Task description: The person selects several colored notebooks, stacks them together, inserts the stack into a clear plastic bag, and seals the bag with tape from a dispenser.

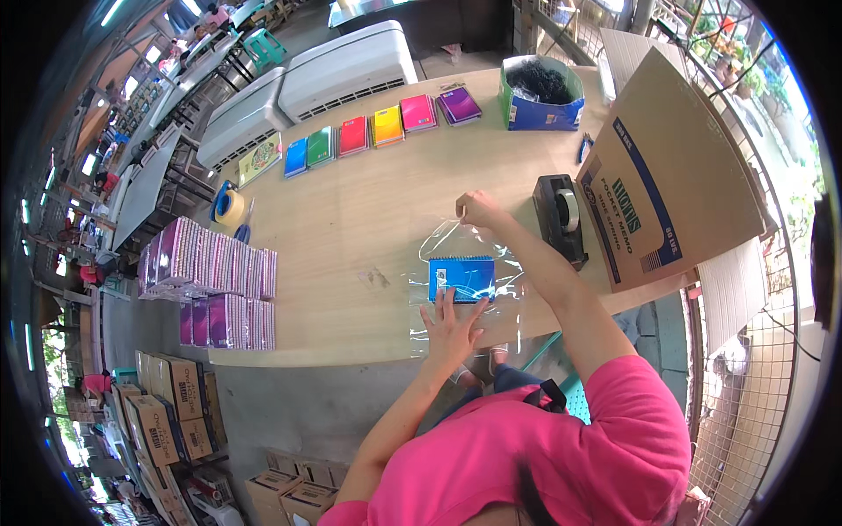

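Note:
A blue spiral-bound notebook (478, 268) lies near the front edge of the table on a sheet of clear plastic film (505, 323). My left hand (451, 331) rests with spread fingertips on the notebook's lower part, holding nothing. Beyond the notebook, my right hand (481, 210) has its fingers closed in a pinch at the far edge of the film. The film rises slightly toward those fingers, and part of it shines over and around the notebook. To the right of my right forearm stands a black tape dispenser (560, 221) with a roll of clear tape.
Several coloured notebooks (353, 136) form a row along the far side. Stacked purple notebooks (210, 263) fill the left end, near a yellow tape roll (231, 209) and scissors (246, 230). A blue-green box (542, 112) and large cardboard carton (671, 184) stand at right.

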Tool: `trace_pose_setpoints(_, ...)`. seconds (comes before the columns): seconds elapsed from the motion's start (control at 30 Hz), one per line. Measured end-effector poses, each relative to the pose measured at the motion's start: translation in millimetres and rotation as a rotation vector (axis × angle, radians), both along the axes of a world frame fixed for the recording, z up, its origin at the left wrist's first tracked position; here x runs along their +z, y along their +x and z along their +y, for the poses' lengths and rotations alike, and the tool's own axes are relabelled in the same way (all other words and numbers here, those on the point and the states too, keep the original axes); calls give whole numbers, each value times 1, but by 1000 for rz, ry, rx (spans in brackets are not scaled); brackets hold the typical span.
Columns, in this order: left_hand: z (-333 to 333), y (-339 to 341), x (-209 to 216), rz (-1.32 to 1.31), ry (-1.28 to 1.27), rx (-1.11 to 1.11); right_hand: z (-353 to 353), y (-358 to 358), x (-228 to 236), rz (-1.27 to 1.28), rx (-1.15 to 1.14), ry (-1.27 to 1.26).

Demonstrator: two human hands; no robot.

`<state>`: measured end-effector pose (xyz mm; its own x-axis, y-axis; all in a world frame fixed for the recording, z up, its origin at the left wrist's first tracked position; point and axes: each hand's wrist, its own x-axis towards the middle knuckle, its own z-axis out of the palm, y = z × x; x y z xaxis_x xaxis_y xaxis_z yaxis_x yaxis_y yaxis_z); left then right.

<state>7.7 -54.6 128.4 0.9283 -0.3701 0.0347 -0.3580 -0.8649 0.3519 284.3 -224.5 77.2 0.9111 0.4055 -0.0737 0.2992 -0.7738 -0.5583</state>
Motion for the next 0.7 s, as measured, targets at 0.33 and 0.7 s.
trace_pose_setpoints(0.33, -2, 0, 5, 5, -12, 25, -18, 12, 12, 249, -71, 137)
trace_pose_setpoints(0.7, -6, -2, 1, 6, 21, 67, 1, -63, 35, -830, -45, -36)
